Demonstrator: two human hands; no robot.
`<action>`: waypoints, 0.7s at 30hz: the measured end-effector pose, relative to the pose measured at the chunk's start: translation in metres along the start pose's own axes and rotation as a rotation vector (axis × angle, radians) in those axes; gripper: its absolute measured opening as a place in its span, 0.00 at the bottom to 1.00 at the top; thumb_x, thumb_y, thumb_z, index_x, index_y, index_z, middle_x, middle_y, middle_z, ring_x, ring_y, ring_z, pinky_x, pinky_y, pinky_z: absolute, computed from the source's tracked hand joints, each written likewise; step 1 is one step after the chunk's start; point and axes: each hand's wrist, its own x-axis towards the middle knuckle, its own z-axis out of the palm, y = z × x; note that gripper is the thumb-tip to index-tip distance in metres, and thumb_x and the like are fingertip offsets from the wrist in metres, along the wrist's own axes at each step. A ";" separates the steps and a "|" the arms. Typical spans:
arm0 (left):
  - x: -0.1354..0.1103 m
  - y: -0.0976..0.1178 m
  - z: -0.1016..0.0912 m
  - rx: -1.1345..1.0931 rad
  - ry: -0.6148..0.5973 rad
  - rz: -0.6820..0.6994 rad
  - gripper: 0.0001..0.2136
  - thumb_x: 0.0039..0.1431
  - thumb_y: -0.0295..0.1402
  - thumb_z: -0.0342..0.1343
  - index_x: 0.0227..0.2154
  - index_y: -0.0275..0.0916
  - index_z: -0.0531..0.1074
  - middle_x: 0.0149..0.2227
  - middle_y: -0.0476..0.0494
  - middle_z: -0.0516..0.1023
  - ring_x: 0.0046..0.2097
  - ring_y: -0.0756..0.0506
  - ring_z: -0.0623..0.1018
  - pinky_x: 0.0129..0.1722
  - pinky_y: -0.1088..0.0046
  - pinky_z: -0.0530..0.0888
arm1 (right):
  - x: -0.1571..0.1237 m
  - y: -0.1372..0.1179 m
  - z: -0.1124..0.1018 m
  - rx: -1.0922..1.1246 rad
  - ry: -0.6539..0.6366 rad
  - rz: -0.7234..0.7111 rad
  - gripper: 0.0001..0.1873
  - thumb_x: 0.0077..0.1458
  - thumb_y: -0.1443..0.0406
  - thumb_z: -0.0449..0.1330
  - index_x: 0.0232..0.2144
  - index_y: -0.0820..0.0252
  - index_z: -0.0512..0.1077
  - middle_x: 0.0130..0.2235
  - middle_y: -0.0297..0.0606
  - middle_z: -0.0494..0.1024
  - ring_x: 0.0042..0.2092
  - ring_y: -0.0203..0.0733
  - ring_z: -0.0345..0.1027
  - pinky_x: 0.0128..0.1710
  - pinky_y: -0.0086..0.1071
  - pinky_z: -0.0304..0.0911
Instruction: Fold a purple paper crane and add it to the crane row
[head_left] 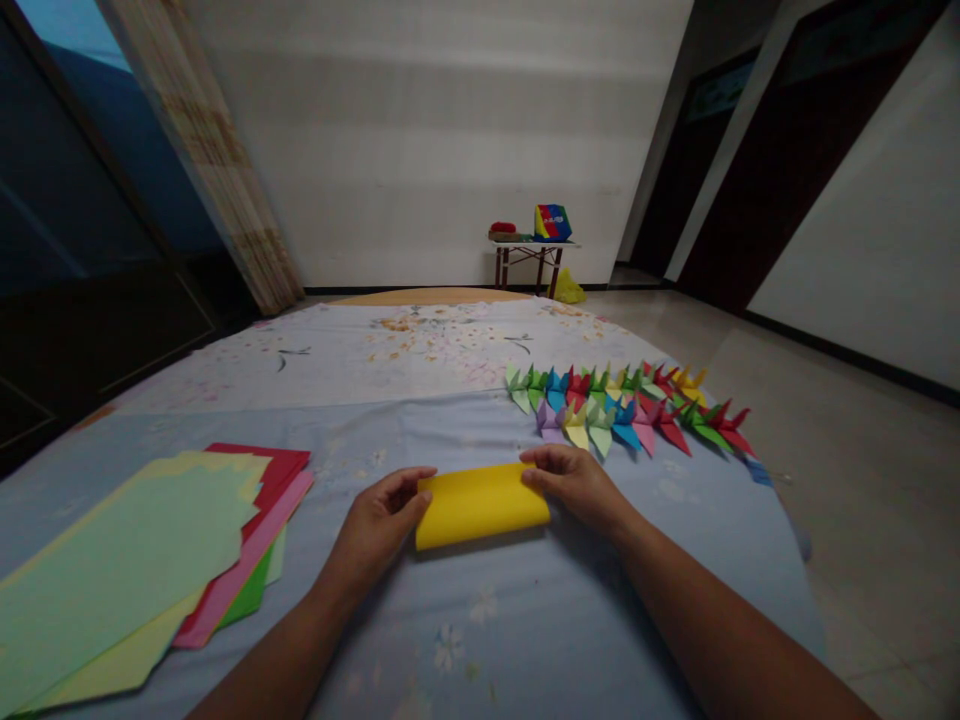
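A sheet of yellow paper (pixel 480 508), bent over on itself into a wide rectangle, is held just over the blue tablecloth in front of me. My left hand (pixel 386 515) pinches its left end between thumb and fingers. At the upper right corner, my right hand (pixel 574 480) grips the paper the same way. Whether the bend is a pressed crease I cannot tell. To the left lies a fanned stack of coloured paper (pixel 142 550), pale green on top, with red, pink and green sheets underneath. Several folded paper cranes (pixel 600 425) stand in two rows beyond my right hand.
The round table carries a blue flowered cloth (pixel 465 630) and a white flowered cloth (pixel 337 350) farther back. A blue object (pixel 759 472) lies near the right edge. By the far wall, a small table (pixel 531 246) bears a colourful box (pixel 553 222); a yellow bag (pixel 570 288) sits below.
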 end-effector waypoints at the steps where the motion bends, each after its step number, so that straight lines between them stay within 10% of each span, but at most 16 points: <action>1: 0.000 0.000 0.000 0.000 -0.002 -0.006 0.17 0.43 0.38 0.61 0.37 0.37 0.75 0.31 0.45 0.78 0.34 0.45 0.77 0.36 0.70 0.72 | 0.000 0.000 0.000 -0.011 0.000 -0.002 0.18 0.39 0.59 0.65 0.34 0.63 0.74 0.29 0.35 0.75 0.30 0.36 0.67 0.31 0.31 0.61; 21: -0.007 -0.012 0.008 0.994 -0.013 0.376 0.18 0.54 0.26 0.48 0.47 0.44 0.69 0.41 0.45 0.74 0.44 0.43 0.72 0.49 0.57 0.60 | -0.005 -0.003 0.011 -0.803 -0.024 -0.307 0.10 0.51 0.69 0.57 0.37 0.60 0.74 0.34 0.37 0.77 0.35 0.38 0.68 0.38 0.31 0.56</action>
